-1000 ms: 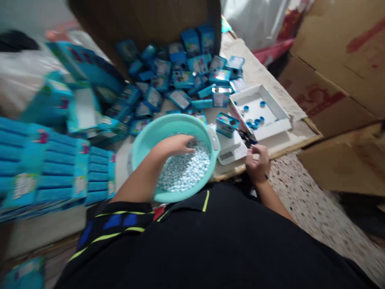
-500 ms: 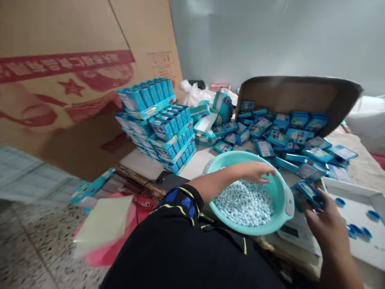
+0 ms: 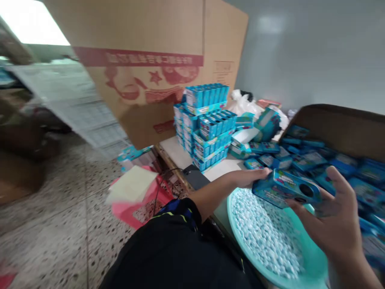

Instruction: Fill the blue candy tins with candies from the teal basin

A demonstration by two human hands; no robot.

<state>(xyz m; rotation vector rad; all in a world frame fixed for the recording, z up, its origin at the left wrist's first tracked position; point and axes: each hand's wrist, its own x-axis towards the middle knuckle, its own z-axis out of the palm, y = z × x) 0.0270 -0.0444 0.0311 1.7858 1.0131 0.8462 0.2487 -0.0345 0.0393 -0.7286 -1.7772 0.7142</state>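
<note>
A small blue box [image 3: 285, 192] with a round hole in its end is held above a teal basin [image 3: 313, 265] full of pale blue pellets [image 3: 264, 237]. My right hand [image 3: 337, 224] grips the box from the right, fingers curled round it. My left hand [image 3: 249, 176] touches the box's left end, its fingers partly hidden behind the box.
A neat stack of blue boxes [image 3: 207, 124] stands on the low table's far left. A loose heap of blue boxes [image 3: 325, 164] spills from an open carton [image 3: 339, 124]. A large cardboard sheet [image 3: 156, 60] leans behind. Pink and yellow sheets [image 3: 135, 192] lie on the speckled floor.
The view has swung left. My right hand has lifted a blue box from beside the basin to above it. My left hand has left the pellets and come up to the box.
</note>
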